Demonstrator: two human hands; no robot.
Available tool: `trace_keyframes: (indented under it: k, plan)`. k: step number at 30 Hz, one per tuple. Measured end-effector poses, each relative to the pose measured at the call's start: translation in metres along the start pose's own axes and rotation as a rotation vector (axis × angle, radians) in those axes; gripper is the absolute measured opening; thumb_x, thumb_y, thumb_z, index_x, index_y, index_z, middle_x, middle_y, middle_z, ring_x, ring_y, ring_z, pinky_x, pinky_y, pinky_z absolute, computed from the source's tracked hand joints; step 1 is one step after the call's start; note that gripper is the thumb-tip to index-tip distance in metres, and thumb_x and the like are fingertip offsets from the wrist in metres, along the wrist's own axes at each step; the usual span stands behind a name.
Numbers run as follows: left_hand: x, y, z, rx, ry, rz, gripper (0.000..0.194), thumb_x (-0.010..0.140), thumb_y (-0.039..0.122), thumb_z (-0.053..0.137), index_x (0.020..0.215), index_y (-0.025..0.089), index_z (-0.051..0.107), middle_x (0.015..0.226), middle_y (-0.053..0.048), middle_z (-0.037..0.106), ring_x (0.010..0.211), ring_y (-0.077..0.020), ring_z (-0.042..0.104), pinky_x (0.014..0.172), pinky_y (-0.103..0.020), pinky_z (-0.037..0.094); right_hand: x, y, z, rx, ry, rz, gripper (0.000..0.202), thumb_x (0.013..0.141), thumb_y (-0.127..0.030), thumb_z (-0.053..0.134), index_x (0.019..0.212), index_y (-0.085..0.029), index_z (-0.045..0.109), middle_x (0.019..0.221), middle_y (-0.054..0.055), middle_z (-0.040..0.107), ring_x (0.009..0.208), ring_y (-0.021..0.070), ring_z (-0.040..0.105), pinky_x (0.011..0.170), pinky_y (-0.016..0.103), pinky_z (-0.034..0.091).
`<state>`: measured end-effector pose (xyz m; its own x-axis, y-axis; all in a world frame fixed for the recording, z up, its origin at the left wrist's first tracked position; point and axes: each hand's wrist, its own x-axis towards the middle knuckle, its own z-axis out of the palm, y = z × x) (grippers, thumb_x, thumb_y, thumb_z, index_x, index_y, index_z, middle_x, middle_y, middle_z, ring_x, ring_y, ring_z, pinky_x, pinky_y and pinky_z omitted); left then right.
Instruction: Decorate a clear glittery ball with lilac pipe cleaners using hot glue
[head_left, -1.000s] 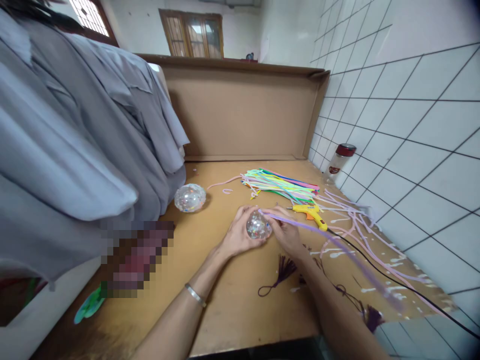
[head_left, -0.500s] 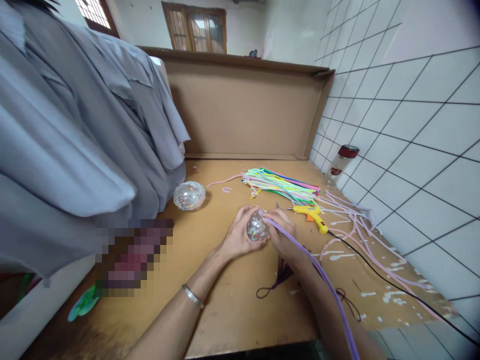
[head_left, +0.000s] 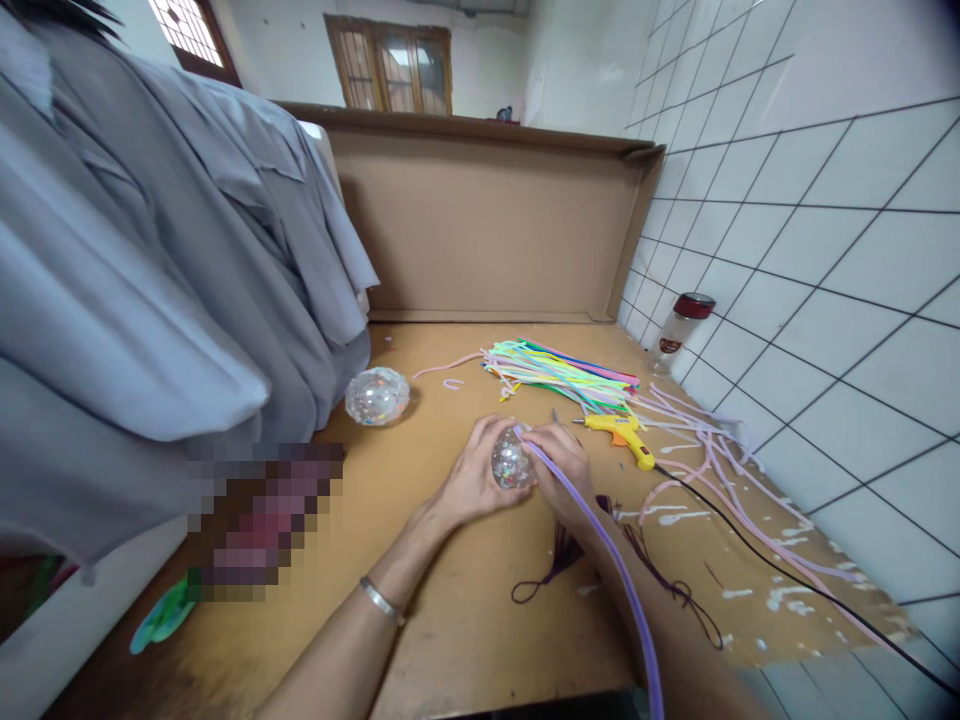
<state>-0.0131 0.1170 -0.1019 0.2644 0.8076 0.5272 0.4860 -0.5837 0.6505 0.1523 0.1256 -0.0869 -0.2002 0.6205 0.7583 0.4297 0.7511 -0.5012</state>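
Note:
My left hand (head_left: 474, 470) is closed around a clear ball (head_left: 512, 460) with colourful bits showing in it. Against the ball's upper right side, my right hand (head_left: 559, 465) pinches the end of a purple pipe cleaner (head_left: 600, 525), whose long tail runs down over my right forearm. A larger clear faceted bowl-like piece (head_left: 377, 396) with coloured specks sits on the table to the left. Beyond my hands lies a bundle of many-coloured pipe cleaners (head_left: 559, 372). A yellow glue gun (head_left: 619, 432) rests just right of my right hand.
Dark tassel cords (head_left: 566, 550) lie under my right forearm. Loose pink and lilac pipe cleaners (head_left: 709, 440) spread to the right beside the black cable (head_left: 757, 545). A red-lidded jar (head_left: 679, 332) stands by the tiled wall. Cardboard (head_left: 495, 220) closes the back; grey cloth (head_left: 247, 260) hangs left.
The purple pipe cleaner's tail has swung left, and my right forearm has shifted slightly, uncovering more of the dark cords. Both hands keep their hold at the ball.

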Motion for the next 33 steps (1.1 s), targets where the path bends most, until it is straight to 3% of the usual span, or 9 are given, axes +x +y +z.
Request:
trace_keyframes:
  k: [6,12,17,26,33]
  plan:
    - [0.001,-0.001,-0.002,-0.005,0.002,0.017,0.085,0.058,0.029,0.082,0.132,0.022,0.042,0.128,-0.011,0.047,0.122,-0.0285,0.049,0.107,-0.044,0.045,-0.002,0.005,0.003,0.001,-0.014,-0.016,0.020,0.094,-0.029,0.052,0.100,-0.026,0.071,0.087,0.006,0.068,0.087,0.0217,0.062,0.081,0.039,0.050]
    - [-0.001,-0.004,-0.001,-0.017,-0.007,-0.031,0.107,0.059,0.032,0.083,0.147,0.026,0.023,0.138,-0.012,0.042,0.128,-0.0302,0.047,0.109,-0.050,0.042,0.000,0.003,0.002,-0.024,-0.010,0.004,0.021,0.095,-0.030,0.051,0.095,-0.026,0.072,0.086,0.006,0.068,0.085,0.0211,0.062,0.081,0.039,0.050]
    - [-0.001,-0.005,-0.001,-0.049,-0.026,0.027,0.086,0.061,0.029,0.082,0.136,0.024,0.042,0.132,-0.011,0.043,0.127,-0.0285,0.046,0.109,-0.044,0.043,0.000,0.003,0.002,0.003,-0.001,-0.004,0.019,0.094,-0.028,0.053,0.096,-0.026,0.072,0.086,0.006,0.068,0.086,0.0214,0.062,0.081,0.039,0.050]
    - [0.000,-0.008,-0.004,-0.041,-0.056,0.000,0.098,0.053,0.040,0.089,0.137,0.024,0.042,0.137,-0.014,0.043,0.133,-0.0340,0.043,0.111,-0.051,0.040,0.004,0.000,0.003,0.010,-0.050,0.034,0.022,0.094,-0.031,0.050,0.098,-0.026,0.071,0.087,0.007,0.067,0.085,0.0222,0.060,0.080,0.040,0.049]
    - [0.002,-0.012,0.005,-0.080,0.097,-0.056,0.079,0.060,0.037,0.082,0.130,0.024,0.047,0.123,-0.009,0.056,0.114,-0.0298,0.058,0.101,-0.049,0.049,0.007,0.011,-0.013,-0.068,-0.135,0.037,0.026,0.093,-0.029,0.050,0.113,-0.024,0.066,0.101,0.008,0.065,0.098,0.0239,0.059,0.087,0.040,0.048]
